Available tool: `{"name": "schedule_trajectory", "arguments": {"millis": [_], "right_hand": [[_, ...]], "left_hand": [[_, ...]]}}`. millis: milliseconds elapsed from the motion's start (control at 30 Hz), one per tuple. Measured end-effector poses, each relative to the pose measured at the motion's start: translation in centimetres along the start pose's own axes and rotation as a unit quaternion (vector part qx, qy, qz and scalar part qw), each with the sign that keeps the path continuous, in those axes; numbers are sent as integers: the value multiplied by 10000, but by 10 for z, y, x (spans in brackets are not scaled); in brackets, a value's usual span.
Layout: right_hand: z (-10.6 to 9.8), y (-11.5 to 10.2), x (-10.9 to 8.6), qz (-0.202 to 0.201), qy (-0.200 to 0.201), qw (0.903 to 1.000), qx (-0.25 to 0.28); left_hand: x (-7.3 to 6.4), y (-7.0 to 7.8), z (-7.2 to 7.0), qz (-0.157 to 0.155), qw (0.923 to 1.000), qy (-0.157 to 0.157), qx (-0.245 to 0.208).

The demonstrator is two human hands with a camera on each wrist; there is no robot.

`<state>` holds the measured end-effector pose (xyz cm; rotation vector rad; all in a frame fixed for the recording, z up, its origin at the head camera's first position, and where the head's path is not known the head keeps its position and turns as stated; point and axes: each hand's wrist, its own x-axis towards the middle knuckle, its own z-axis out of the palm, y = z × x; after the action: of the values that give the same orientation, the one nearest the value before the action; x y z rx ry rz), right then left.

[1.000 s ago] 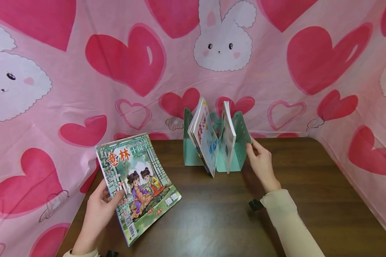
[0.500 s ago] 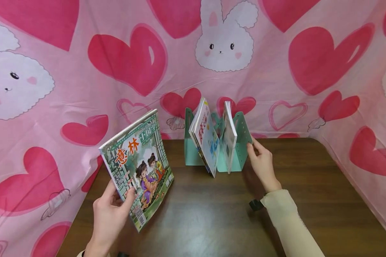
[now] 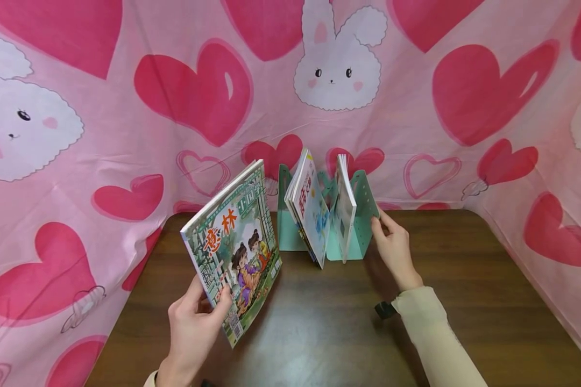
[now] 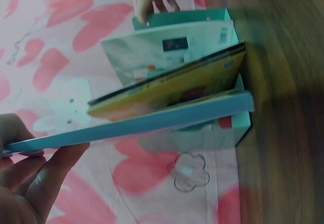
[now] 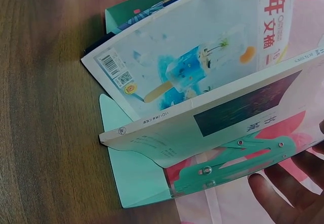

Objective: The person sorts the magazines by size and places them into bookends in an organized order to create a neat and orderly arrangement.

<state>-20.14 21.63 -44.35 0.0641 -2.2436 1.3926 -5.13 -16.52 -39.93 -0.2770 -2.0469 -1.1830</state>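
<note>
In the head view my left hand (image 3: 193,328) pinches a magazine (image 3: 239,252) by its left edge, thumb on the front cover, raised and tilted left of the mint-green bookend rack (image 3: 290,228). The cover shows two cartoon children. The left wrist view catches this magazine edge-on as a blue spine (image 4: 152,123). My right hand (image 3: 394,244) holds the rack's right side panel at its outer edge. Inside the rack, several magazines (image 3: 312,209) lean at the left, the front one with a blue popsicle cover (image 5: 192,67). A thinner white booklet (image 3: 345,209) stands near the right panel.
The rack stands on a dark wooden table (image 3: 319,322), close to its back edge. Behind and on both sides hangs a pink cloth (image 3: 271,107) with hearts and rabbits. A small black device (image 3: 384,309) sits at my right wrist.
My left hand has carried the magazine right and turned it more upright, nearer the rack. My right hand has stayed at the rack's right panel.
</note>
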Motion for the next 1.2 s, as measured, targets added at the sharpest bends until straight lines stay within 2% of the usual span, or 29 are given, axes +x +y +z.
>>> {"name": "schedule_trajectory", "arguments": {"millis": [233,600,767,933,1200], "right_hand": [[-1,1,1,-12,11,10000,28],[-1,2,3,29,-35,9999,106],[0,2,4,10,-84,9998,176],[0,3,3,55,-97,9998,134],[0,2,0,71,-6,10000,-13]], "left_hand": [[1,1,20,315,9993,76,-171],[5,4,53,609,9978,22,-257],[9,3,69,655,9967,-19,-471],[14,-4,85,636,9963,54,-567],[26,-27,112,840,9951,332,-408]]}}
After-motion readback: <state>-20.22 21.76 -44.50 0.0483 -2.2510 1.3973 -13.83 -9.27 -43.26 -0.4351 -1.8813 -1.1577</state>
